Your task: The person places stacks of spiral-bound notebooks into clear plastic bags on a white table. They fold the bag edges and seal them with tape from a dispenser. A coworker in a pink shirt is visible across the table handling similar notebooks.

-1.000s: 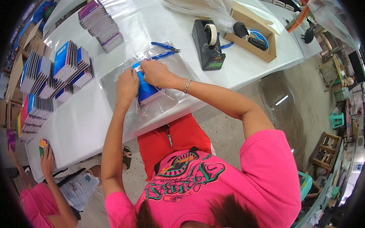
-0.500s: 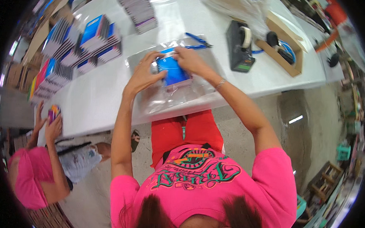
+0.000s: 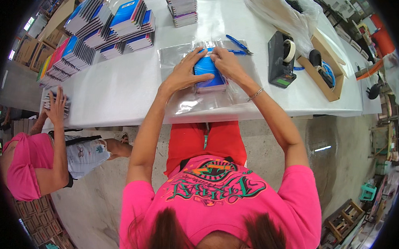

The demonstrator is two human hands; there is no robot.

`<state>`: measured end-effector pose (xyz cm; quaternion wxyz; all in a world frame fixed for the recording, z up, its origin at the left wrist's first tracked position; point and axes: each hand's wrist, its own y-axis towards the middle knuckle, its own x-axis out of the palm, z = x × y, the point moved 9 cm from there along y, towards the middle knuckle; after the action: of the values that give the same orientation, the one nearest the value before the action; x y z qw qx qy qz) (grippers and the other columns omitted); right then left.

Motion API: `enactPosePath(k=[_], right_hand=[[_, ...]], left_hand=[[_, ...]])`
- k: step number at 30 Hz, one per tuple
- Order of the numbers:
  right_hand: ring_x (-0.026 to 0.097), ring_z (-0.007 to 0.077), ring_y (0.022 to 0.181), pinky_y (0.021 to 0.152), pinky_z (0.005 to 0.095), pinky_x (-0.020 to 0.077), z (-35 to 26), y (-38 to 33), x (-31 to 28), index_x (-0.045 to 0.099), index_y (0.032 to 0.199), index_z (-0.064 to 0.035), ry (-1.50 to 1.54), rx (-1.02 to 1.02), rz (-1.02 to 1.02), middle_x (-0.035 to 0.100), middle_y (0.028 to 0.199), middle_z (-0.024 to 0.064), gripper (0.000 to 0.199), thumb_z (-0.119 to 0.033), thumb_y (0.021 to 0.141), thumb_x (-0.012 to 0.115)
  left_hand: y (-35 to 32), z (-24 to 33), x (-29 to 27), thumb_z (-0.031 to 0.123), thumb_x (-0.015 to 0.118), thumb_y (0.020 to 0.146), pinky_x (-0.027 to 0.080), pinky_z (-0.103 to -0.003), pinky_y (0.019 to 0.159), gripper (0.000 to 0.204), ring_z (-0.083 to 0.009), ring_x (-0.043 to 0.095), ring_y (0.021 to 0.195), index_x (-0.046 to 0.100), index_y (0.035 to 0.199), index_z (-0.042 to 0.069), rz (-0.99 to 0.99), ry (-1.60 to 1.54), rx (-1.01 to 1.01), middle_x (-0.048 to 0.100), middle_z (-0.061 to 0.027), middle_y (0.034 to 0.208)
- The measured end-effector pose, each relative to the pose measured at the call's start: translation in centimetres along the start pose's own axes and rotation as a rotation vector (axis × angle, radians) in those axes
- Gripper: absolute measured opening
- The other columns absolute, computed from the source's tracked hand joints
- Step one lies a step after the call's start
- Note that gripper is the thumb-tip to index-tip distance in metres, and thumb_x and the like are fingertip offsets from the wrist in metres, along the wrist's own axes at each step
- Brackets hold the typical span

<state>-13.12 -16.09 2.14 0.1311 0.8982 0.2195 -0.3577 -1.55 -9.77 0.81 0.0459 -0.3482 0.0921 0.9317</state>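
Brightly lit view, curving and darkening at the fisheye rim.
Glare streaks the bench (image 3: 110,93) and clear plastic (image 3: 187,104); the floor (image 3: 350,145) reflects white light.

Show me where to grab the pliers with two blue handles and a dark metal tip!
Probably around both blue handles, coming from above. They lie spread, their ends pointing left, giving fingers a long part to wrap. The dark metal tip is much shorter and points right.
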Motion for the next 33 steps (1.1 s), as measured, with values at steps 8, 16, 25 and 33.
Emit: enactPosePath(k=[8, 16, 25, 33], right_hand=[[0.064, 0.0419, 0.089, 0.079, 0.0520, 0.0485, -1.2, -0.1, 0.0, 0.067, 0.098, -0.0031, -0.192, 0.020, 0.001, 0.067, 0.091, 0.0245, 0.027, -0.022, 0.085, 0.052], [0.062, 0.0366, 0.094, 0.086, 0.0417, 0.0475, -2.2, 2.3, 0.9, 0.067, 0.099, 0.0001, -0.287, -0.305, -0.421, 0.066, 0.096, 0.0222, 0.032, -0.021, 0.086, 0.047], [0.054, 0.0318, 0.108, 0.093, 0.0360, 0.0436, -1.6, 0.3, -0.1, 0.064, 0.107, -0.0010, -0.034, -0.464, -0.278, 0.057, 0.112, 0.0182, 0.034, -0.010, 0.073, 0.065], [0.045, 0.0437, 0.116, 0.101, 0.0483, 0.0390, -1.5, -0.2, 0.5, 0.061, 0.118, -0.0127, -0.171, -0.314, -0.288, 0.051, 0.126, 0.0167, 0.055, -0.034, 0.070, 0.074]], left_hand=[[0.4, -0.3, 0.8, 0.068, 0.074, 0.062, 0.011, -0.074, 0.106, 0.100, -0.0329, 0.019, 0.144, 0.040, 0.144, 0.023, -0.037, 0.204, -0.090, 0.026, -0.0017, 0.155], [0.3, -0.3, -0.1, 0.074, 0.072, 0.059, 0.010, -0.074, 0.106, 0.103, -0.0348, 0.018, 0.143, 0.039, 0.144, 0.025, -0.068, 0.279, -0.175, 0.026, -0.0002, 0.155], [0.5, 0.0, 0.1, 0.070, 0.071, 0.064, 0.012, -0.072, 0.105, 0.099, -0.0321, 0.024, 0.142, 0.038, 0.145, 0.023, -0.057, 0.318, -0.159, 0.028, -0.0023, 0.154], [-0.8, 0.8, -1.6, 0.059, 0.075, 0.068, 0.022, -0.060, 0.108, 0.080, -0.0341, 0.027, 0.139, 0.050, 0.136, 0.027, 0.216, -0.039, 0.052, 0.031, -0.0048, 0.151]])
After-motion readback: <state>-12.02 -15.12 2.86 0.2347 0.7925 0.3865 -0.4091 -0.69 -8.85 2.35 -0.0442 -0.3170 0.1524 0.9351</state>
